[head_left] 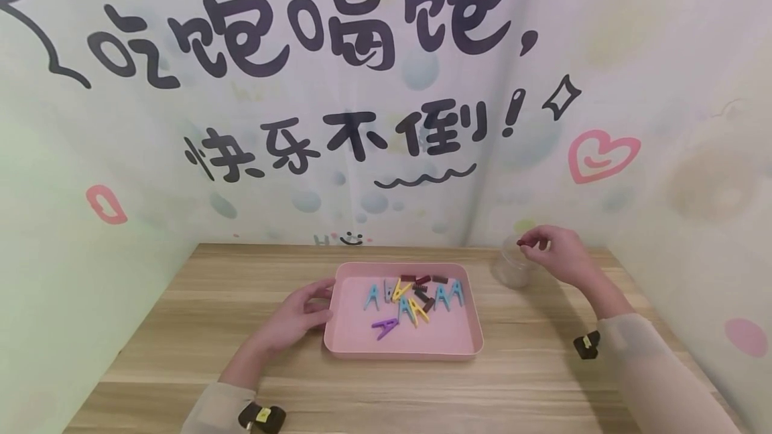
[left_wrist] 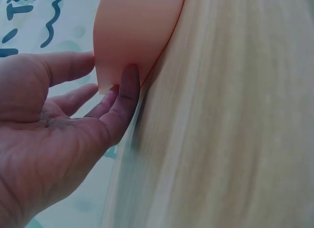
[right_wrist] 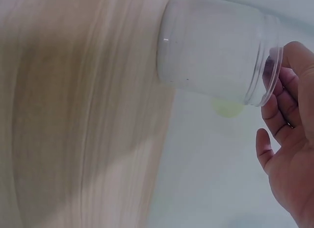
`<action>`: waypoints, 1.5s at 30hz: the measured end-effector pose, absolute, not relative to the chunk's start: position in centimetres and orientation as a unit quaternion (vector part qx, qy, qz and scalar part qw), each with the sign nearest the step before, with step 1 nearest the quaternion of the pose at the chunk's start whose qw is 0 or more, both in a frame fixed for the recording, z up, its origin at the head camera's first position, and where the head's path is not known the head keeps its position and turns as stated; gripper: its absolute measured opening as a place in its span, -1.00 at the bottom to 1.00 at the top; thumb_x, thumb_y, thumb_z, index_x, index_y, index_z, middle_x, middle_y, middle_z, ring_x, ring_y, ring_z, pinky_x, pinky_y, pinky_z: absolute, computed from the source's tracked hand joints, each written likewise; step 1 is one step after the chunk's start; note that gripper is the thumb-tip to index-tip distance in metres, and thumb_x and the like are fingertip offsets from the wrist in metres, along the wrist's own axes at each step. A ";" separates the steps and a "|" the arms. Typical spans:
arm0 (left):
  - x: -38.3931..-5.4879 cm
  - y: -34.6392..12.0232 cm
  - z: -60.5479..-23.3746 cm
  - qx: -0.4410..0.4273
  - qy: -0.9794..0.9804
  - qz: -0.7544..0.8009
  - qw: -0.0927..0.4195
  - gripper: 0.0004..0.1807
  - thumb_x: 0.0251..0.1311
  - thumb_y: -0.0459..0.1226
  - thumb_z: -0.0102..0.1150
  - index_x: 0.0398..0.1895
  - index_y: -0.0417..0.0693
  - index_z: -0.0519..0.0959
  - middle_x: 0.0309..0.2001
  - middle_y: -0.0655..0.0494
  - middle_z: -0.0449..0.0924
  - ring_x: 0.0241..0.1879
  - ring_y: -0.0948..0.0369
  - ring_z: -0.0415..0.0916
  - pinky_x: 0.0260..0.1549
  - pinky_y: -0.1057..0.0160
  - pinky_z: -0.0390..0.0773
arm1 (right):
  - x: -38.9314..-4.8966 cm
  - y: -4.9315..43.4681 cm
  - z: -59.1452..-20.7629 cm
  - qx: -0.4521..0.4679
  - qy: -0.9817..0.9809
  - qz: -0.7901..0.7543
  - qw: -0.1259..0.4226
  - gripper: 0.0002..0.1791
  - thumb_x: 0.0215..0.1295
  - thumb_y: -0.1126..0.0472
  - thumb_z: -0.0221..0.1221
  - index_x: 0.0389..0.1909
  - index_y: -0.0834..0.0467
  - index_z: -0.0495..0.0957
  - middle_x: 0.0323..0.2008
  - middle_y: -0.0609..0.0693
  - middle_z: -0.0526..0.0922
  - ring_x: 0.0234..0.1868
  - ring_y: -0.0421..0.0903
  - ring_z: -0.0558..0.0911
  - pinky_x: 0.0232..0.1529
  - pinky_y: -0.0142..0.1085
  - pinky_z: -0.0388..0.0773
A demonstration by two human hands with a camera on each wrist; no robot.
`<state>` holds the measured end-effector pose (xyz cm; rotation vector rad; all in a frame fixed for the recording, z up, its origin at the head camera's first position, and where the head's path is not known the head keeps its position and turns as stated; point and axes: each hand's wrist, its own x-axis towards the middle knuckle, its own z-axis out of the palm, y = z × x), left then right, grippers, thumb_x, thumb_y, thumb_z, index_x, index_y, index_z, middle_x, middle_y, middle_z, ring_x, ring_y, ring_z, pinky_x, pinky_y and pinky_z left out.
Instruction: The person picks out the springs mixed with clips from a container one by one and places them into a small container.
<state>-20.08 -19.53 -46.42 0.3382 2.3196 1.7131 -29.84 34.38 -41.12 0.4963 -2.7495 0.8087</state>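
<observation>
In the head view my left hand (head_left: 298, 313) rests its fingers against the left outer wall of a pink tray (head_left: 356, 347). The left wrist view has those fingers (left_wrist: 128, 90) lightly bent along the tray's corner. At the right, my right hand (head_left: 561, 256) pinches a small dark red piece (head_left: 522, 243) at the mouth of a clear jar (head_left: 512, 270). From the right wrist, the piece (right_wrist: 268, 66) appears dark behind the jar's rim, with the fingertips at the opening. The jar (right_wrist: 211, 49) stands upright on the table.
Inside the tray lie several clothespins, among them a purple one (head_left: 384, 328), a yellow one (head_left: 417, 312) and a blue one (head_left: 372, 297), plus small dark brown pieces (head_left: 440, 280). The wooden table (head_left: 392, 394) meets a printed curtain (head_left: 271, 213) behind.
</observation>
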 end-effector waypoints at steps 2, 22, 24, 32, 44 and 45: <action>-20.1 -19.5 -46.4 0.116 0.793 0.585 0.119 -0.31 0.50 -0.42 0.16 0.62 -0.30 0.20 0.41 -0.36 0.37 0.30 -0.24 0.52 0.23 -0.04 0.63 | -29.9 34.5 -41.3 0.170 -0.938 0.277 0.118 -0.89 0.40 0.27 0.36 -0.12 0.19 0.77 -0.26 0.01 0.73 -0.23 0.02 0.56 -0.32 -0.20 0.55; -20.1 -19.5 -46.4 0.114 0.790 0.590 0.121 -0.30 0.50 -0.42 0.17 0.63 -0.31 0.18 0.41 -0.36 0.36 0.31 -0.24 0.52 0.21 -0.02 0.65 | -28.9 32.6 -40.8 0.200 -0.917 0.308 0.154 -0.45 0.37 0.17 0.43 0.29 0.30 0.57 0.11 0.25 0.62 0.10 0.25 0.54 0.05 0.19 0.52; -20.0 -19.5 -46.3 0.116 0.791 0.589 0.121 -0.30 0.50 -0.41 0.17 0.62 -0.31 0.18 0.41 -0.36 0.36 0.31 -0.24 0.52 0.22 -0.03 0.64 | -28.7 32.1 -40.7 0.200 -0.918 0.310 0.147 -0.45 0.38 0.13 0.42 0.30 0.27 0.57 0.12 0.23 0.62 0.11 0.22 0.53 0.06 0.19 0.52; -20.1 -19.6 -46.3 0.116 0.790 0.589 0.122 -0.30 0.49 -0.41 0.18 0.62 -0.30 0.20 0.41 -0.35 0.37 0.31 -0.24 0.52 0.22 -0.04 0.64 | -27.9 29.9 -40.5 0.217 -0.919 0.300 0.132 -0.48 0.34 0.21 0.45 0.28 0.22 0.57 0.11 0.16 0.63 0.09 0.18 0.55 0.05 0.13 0.58; -20.1 -19.7 -46.3 0.120 0.786 0.593 0.126 -0.29 0.50 -0.40 0.18 0.63 -0.30 0.18 0.41 -0.34 0.36 0.33 -0.25 0.51 0.24 -0.04 0.63 | -27.6 26.9 -41.5 0.256 -0.917 0.276 0.134 -0.50 0.30 0.12 0.50 0.22 0.13 0.63 0.06 0.01 0.68 0.03 0.04 0.59 -0.10 0.01 0.69; -20.1 -19.7 -46.3 0.120 0.786 0.593 0.126 -0.29 0.50 -0.40 0.18 0.63 -0.30 0.18 0.41 -0.35 0.36 0.33 -0.25 0.51 0.24 -0.04 0.63 | -27.6 26.7 -41.6 0.259 -0.916 0.273 0.136 -0.50 0.30 0.12 0.50 0.21 0.13 0.64 0.05 0.00 0.68 0.03 0.04 0.60 -0.12 0.00 0.70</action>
